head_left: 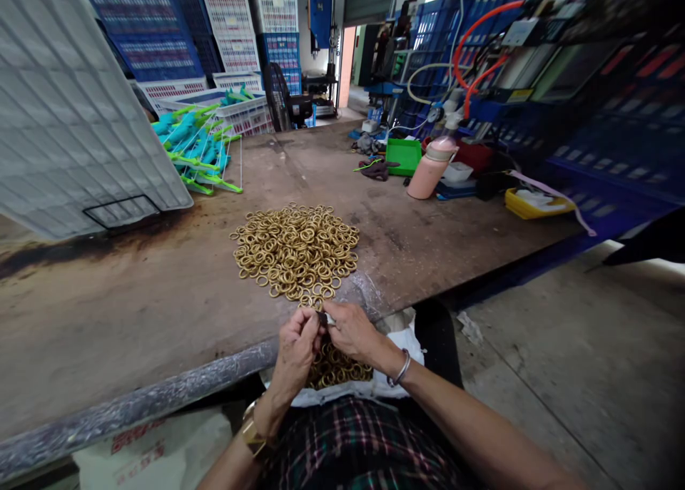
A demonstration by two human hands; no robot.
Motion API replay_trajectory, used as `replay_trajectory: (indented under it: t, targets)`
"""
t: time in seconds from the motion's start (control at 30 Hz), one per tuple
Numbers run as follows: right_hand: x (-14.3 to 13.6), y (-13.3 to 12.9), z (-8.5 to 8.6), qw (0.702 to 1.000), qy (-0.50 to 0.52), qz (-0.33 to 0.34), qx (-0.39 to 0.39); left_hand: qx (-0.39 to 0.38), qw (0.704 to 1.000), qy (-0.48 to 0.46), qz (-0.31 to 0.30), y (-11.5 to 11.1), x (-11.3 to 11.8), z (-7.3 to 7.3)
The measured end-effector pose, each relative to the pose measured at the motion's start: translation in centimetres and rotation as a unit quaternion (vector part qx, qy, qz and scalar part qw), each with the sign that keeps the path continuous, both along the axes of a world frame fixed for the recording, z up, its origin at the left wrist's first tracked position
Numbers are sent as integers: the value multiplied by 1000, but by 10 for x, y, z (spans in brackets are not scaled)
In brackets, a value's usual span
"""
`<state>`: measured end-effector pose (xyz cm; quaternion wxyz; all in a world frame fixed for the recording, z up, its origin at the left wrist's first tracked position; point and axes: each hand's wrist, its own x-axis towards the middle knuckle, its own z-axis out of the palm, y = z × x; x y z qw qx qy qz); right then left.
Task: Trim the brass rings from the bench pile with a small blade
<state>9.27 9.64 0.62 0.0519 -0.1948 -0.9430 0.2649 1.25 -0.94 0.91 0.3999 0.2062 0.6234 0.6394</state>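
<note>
A heap of brass-coloured metal rings [297, 251] lies on the brown table. Just in front of it, at the table's edge, my two hands meet fingertip to fingertip. My left hand [297, 344] is closed in a pinch beside a small dark piece [322, 318] between the hands; its kind is too small to tell. My right hand [350, 329] is also closed, with a bit of something whitish at its fingertips. What each hand holds is mostly hidden by fingers. Below them, more rings [342, 369] fill an open white sack [393, 384] on my lap.
A big whitish ribbed crate [90, 119] stands at left, near teal and lime-green plastic pieces [200, 144]. At right are a pink bottle [429, 169], a green tray [403, 156], a yellow container [535, 203] and a machine with orange hoses [465, 41]. The wrapped table edge [160, 390] runs before me.
</note>
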Motion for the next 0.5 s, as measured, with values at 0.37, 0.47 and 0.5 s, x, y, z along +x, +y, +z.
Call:
replay_trajectory:
  t: [0.37, 0.47, 0.5]
  targets:
    - [-6, -6, 5, 993, -94, -19, 66, -17, 999, 39, 30, -1, 4, -1]
    - [-6, 1, 1, 989, -114, -54, 76, -19, 1000, 4, 4, -7, 10, 2]
    - [-6, 5, -1, 987, -120, -73, 79, -17, 1000, -17, -11, -9, 12, 4]
